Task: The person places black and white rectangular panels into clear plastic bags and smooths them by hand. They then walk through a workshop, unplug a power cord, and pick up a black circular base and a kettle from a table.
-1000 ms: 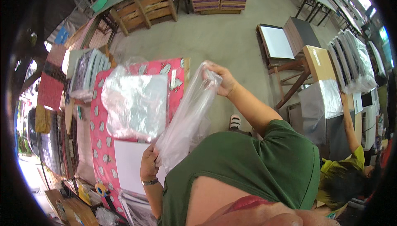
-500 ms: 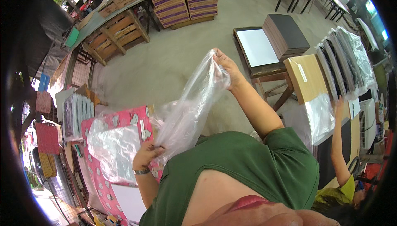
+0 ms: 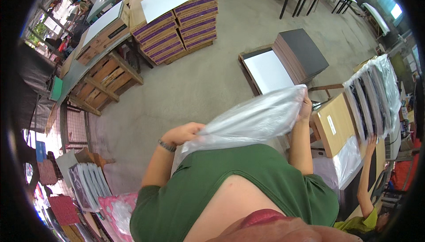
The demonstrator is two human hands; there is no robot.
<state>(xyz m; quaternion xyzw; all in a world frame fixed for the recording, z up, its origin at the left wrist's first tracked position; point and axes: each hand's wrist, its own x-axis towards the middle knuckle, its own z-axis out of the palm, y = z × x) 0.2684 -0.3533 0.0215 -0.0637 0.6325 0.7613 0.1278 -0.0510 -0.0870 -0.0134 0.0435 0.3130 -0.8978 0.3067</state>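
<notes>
A clear plastic bag [image 3: 250, 115] is stretched sideways in front of my green shirt, between my two hands. My left hand [image 3: 185, 133], with a band on its wrist, grips the bag's lower left end. At the upper right end, my right hand [image 3: 304, 109] is closed on the bag's edge, its fingers partly hidden by the film. The bag looks flat, and I see nothing inside it.
Dark boards [image 3: 305, 51] are stacked beside a white sheet [image 3: 268, 71] ahead right. At right, a co-worker's arm [image 3: 365, 180] reaches to plastic-wrapped packs [image 3: 372, 98] beside a brown carton [image 3: 334, 124]. Wrapped bundles [image 3: 88, 184] and pink patterned material [image 3: 117, 213] lie lower left.
The bag has swung from a steep slant to nearly level and spread wider. My left hand has risen; my right hand has moved down and right. The view has shifted, hiding most of the pink material.
</notes>
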